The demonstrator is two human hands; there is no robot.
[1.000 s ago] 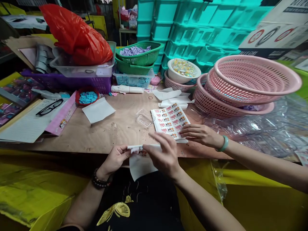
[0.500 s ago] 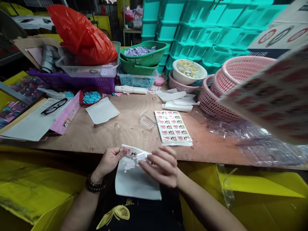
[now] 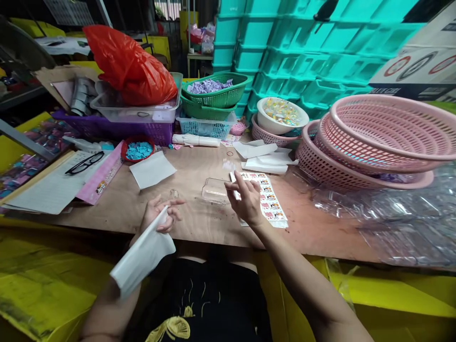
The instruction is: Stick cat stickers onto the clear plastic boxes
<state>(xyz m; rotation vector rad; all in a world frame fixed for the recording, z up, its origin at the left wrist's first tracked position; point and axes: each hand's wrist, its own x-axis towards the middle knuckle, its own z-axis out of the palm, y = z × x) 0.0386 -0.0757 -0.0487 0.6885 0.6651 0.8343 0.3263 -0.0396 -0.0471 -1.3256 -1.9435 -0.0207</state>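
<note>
My left hand [image 3: 162, 214] is closed on a white paper sheet [image 3: 146, 259], which hangs tilted down over my forearm. Its fingers point to the right, above the table's front edge. My right hand [image 3: 246, 195] reaches over a printed sticker sheet [image 3: 272, 202] with pink and cartoon-cat designs, covering its left part. At the tips of thumb and forefinger is a small whitish sticker [image 3: 228, 164], seen from behind and slightly blurred; the other fingers are curled. Just left of this hand, a clear plastic box [image 3: 213, 189] lies on the table.
White papers [image 3: 269, 154] lie behind the sticker sheet, another paper [image 3: 153, 169] at left. Pink baskets [image 3: 356, 156] and clear plastic packs [image 3: 402, 228] stand right. A red bowl of blue pieces [image 3: 138, 150], glasses [image 3: 84, 163] and a purple basket [image 3: 117, 128] are left.
My hands have come apart. The left has carried the paper sheet left and turned it; the right has moved forward over the table. The blurred printed sheet at far right has left the view.
</note>
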